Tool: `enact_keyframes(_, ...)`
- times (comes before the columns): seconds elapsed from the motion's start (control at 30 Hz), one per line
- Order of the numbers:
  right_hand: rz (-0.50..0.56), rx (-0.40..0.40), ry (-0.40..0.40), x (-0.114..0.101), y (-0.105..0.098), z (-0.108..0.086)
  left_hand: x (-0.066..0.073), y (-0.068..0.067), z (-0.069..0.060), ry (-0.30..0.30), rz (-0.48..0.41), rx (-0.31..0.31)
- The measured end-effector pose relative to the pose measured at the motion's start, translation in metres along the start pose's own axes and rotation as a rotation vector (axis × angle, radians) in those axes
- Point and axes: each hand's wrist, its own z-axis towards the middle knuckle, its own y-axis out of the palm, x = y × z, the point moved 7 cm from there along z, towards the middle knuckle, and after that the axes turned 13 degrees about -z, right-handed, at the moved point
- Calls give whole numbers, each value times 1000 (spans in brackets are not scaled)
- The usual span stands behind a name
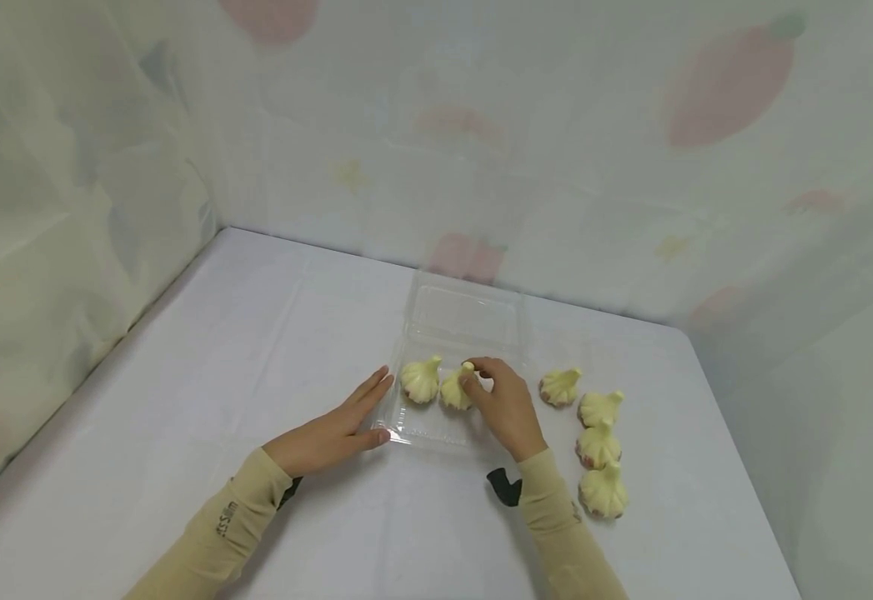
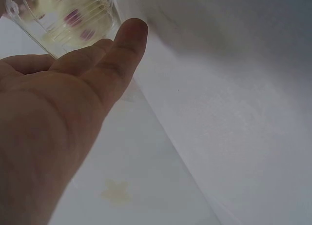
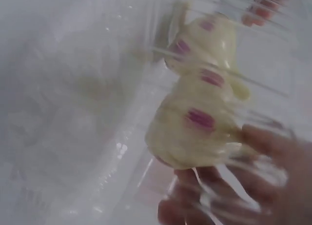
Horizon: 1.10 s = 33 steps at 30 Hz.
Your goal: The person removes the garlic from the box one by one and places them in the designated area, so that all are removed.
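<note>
A clear plastic clamshell box (image 1: 428,432) lies on the white table with its lid (image 1: 466,315) folded back. Inside, on the left, sits one garlic bulb (image 1: 418,382). Beside it is a second garlic bulb (image 1: 454,393), which my right hand (image 1: 507,404) pinches near the stem. My left hand (image 1: 338,433) rests against the box's left side with fingers extended; the left wrist view shows this hand (image 2: 73,93) by the clear wall. Purple marks show on the held bulb (image 3: 183,137) through the plastic in the right wrist view.
To the right of the box, several more garlic bulbs (image 1: 599,450) stand in a loose column on the table. A small black piece (image 1: 505,487) shows beside my right sleeve. Pale printed curtains (image 1: 571,167) hang behind the table and along its sides.
</note>
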Motion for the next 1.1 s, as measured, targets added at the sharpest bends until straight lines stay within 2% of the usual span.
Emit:
enact_keyframes(0.33, -8, 24, 5, 2, -19, -6, 1, 1, 0, -19, 14, 7)
enact_keyframes(0.77, 62, 122, -62, 5, -60, -7, 1, 1, 0, -22, 11, -2)
enact_keyframes(1.1, 42, 211, -17, 16, -89, -9, 1, 1, 1, -36, 17, -8)
